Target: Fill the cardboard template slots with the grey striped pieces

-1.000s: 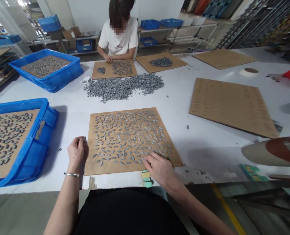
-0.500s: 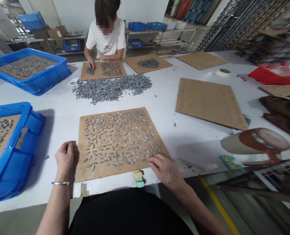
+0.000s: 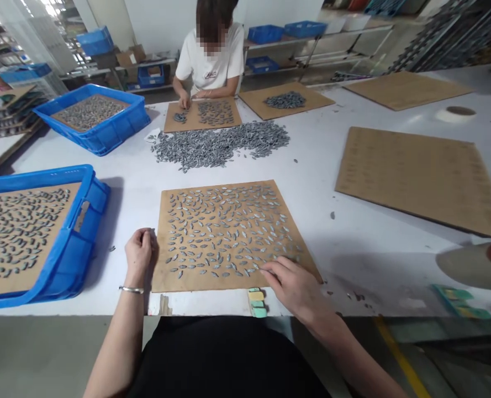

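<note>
In front of me lies a brown board (image 3: 156, 279) covered with rows of small grey leaf-shaped pieces (image 3: 224, 232). My right hand (image 3: 295, 287) is over its front right part, thumb and forefinger pinched on a grey leaf-shaped piece (image 3: 267, 271) that is mostly covered by the fingers. Just off the board's left edge, my left hand (image 3: 138, 251) rests on the table with its fingers curled closed. A small dark tip shows at those fingertips; what it belongs to is hidden. Beyond the board spreads a big loose heap of the same grey pieces (image 3: 212, 149).
Blue trays (image 3: 90, 210) (image 3: 104, 145) holding boards of pieces stand at left. Across the table a person (image 3: 212, 61) handles pieces on another board (image 3: 193, 124). Bare boards (image 3: 411, 177), a tape roll (image 3: 456, 113) and a mug (image 3: 469, 265) are at right. Small yellow-green blocks (image 3: 257, 303) sit at the front edge.
The view has swung left, so everything appears further right. My right hand has shifted slightly left over the board, still pinched. My left hand stays closed beside the board.
</note>
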The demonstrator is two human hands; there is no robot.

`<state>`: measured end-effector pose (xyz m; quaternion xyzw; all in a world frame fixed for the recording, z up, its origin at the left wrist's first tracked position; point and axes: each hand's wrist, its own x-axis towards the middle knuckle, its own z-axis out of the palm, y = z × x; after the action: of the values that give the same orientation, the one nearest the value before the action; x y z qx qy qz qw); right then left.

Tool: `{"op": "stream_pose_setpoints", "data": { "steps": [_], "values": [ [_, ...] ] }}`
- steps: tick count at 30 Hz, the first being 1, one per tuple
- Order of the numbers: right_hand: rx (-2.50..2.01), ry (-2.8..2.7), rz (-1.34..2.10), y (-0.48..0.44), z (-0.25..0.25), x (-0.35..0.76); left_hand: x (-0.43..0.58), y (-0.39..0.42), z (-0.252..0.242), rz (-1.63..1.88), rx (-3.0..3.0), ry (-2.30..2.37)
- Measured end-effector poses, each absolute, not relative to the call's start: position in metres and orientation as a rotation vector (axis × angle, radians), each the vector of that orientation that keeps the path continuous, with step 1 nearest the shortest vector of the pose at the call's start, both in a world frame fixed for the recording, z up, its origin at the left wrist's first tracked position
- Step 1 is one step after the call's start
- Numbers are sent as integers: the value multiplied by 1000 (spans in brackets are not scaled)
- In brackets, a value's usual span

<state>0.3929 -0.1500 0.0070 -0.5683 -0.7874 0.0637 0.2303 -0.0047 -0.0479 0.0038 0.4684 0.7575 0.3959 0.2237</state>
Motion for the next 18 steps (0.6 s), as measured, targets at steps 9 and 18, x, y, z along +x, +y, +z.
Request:
{"op": "stream_pose_setpoints", "data": {
  "steps": [9,18],
  "values": [
    [-1360,-2503,277,-138,12,327,-2,-52,5,1089,1299,2061],
    [-1459,-2397,365,-133,9,317,-4,-50,1,1038,1318,2065]
  ]
}}
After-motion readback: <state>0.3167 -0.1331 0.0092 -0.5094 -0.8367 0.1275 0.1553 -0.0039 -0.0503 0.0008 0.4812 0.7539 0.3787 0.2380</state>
